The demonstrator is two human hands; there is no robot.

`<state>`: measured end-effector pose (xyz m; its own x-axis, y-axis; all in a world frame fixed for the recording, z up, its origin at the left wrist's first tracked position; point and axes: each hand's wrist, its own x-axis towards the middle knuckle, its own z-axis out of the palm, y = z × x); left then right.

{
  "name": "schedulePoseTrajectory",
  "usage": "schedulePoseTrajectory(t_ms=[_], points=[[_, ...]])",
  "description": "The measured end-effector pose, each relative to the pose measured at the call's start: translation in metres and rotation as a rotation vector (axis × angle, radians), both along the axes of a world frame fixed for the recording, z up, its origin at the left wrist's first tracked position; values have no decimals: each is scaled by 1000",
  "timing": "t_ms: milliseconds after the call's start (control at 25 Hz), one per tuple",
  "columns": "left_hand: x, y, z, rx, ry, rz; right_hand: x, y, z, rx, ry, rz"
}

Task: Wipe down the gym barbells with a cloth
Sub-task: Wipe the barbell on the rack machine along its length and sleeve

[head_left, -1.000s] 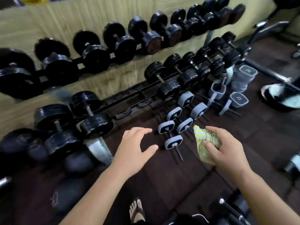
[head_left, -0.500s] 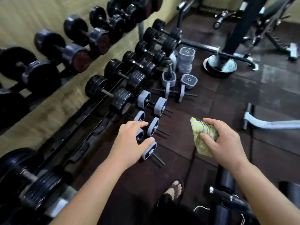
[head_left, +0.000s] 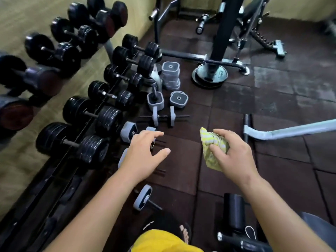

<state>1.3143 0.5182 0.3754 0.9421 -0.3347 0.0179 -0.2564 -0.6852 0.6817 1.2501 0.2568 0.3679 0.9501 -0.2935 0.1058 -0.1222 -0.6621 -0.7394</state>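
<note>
Two hands at lower centre of frame, well apart. Left hand point(head_left: 143, 153) spread, fingers parted, gripping nothing, hovering over small grey-ended dumbbells point(head_left: 128, 131) lying on dark rubber floor tiles point(head_left: 181, 171). Right hand point(head_left: 234, 153) clenched around a crumpled yellow-and-white striped cloth point(head_left: 211, 148), right of centre. Six black round-plate dumbbells point(head_left: 101, 117) counted on the lower rail of the rack point(head_left: 60, 180), left side. One stack of square grey plates point(head_left: 171, 75) at upper centre. One round metal plate point(head_left: 209, 75) flat on the floor beside it.
</note>
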Motion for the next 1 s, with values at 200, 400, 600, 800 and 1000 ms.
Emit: schedulePoseTrajectory(t_ms=[200, 400, 600, 800, 1000], points=[[78, -66, -3, -14, -10, -111, 44, -56, 3, 24, 5, -138], [172, -122, -18, -24, -20, -169, 105, -110, -5, 51, 32, -266], [291, -170, -21, -52, 31, -233, 212, -162, -4, 4, 87, -311], [398, -221, -10, -52, 15, -329, 307, -205, 13, -41, 46, -381], [471, -298, -5, -56, -7, -406, 366, -267, 12, -4, 18, -431]])
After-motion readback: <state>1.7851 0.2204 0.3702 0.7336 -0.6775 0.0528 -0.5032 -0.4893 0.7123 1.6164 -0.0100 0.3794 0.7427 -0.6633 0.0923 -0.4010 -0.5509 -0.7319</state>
